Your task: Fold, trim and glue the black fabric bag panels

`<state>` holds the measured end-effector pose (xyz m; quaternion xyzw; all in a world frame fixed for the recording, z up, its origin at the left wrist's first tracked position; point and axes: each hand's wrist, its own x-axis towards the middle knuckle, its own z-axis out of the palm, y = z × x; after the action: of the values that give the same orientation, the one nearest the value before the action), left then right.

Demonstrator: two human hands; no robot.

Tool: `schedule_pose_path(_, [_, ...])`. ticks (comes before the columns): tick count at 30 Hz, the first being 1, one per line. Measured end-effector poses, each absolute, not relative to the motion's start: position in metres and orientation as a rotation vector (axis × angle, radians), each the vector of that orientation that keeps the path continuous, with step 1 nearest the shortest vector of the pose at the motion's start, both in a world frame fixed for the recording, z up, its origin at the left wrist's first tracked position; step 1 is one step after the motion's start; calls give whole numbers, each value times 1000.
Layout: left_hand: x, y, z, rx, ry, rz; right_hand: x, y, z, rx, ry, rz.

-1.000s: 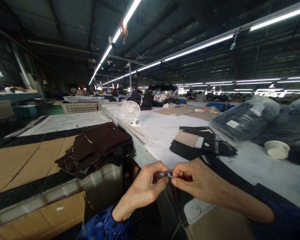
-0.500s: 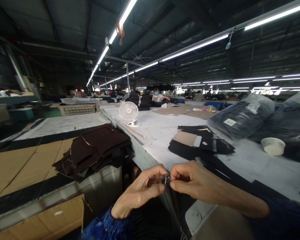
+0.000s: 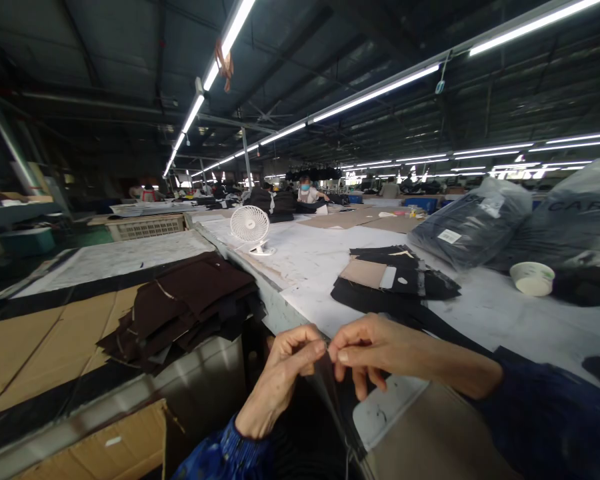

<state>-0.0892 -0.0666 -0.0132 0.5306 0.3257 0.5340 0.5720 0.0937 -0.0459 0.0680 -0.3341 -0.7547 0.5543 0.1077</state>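
My left hand and my right hand meet fingertip to fingertip at the near edge of a white cutting table. Both pinch the top of a dark strip of fabric that hangs down between them in front of the table edge. The lower fingers of my right hand are loosely spread. Just beyond my hands lies a pile of black fabric pieces with a tan cardboard piece on top.
A stack of dark brown cut fabric lies on the neighbouring table to the left. A small white fan, bagged dark goods and a white bowl stand on my table. A masked person works far back.
My view has tilted and shifted slightly. My hands stay pinched together on the strip, and my right hand's lower fingers have spread apart.
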Motion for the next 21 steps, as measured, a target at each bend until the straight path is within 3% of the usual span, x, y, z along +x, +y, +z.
schedule_pose_path(3, [-90,-59,-14,1265,957,1392,101,-42,76,-1094,-2235,1430])
schedule_pose_path(8, [-81,-64,-12,1580,1052,1368,98,-49,68,-1009,-2367,505])
schedule_pose_path(14, [-83,-74,-17,1423,1231,1251,102,-37,54,-855,-2710,576])
schedule_pose_path(18, [-93,-71,-22,1392,1251,1105,138,-25,93,-808,-2692,439])
schedule_pose_path(21, [-97,-71,-25,1418,1243,1043,179,-17,126,-1125,-2507,359])
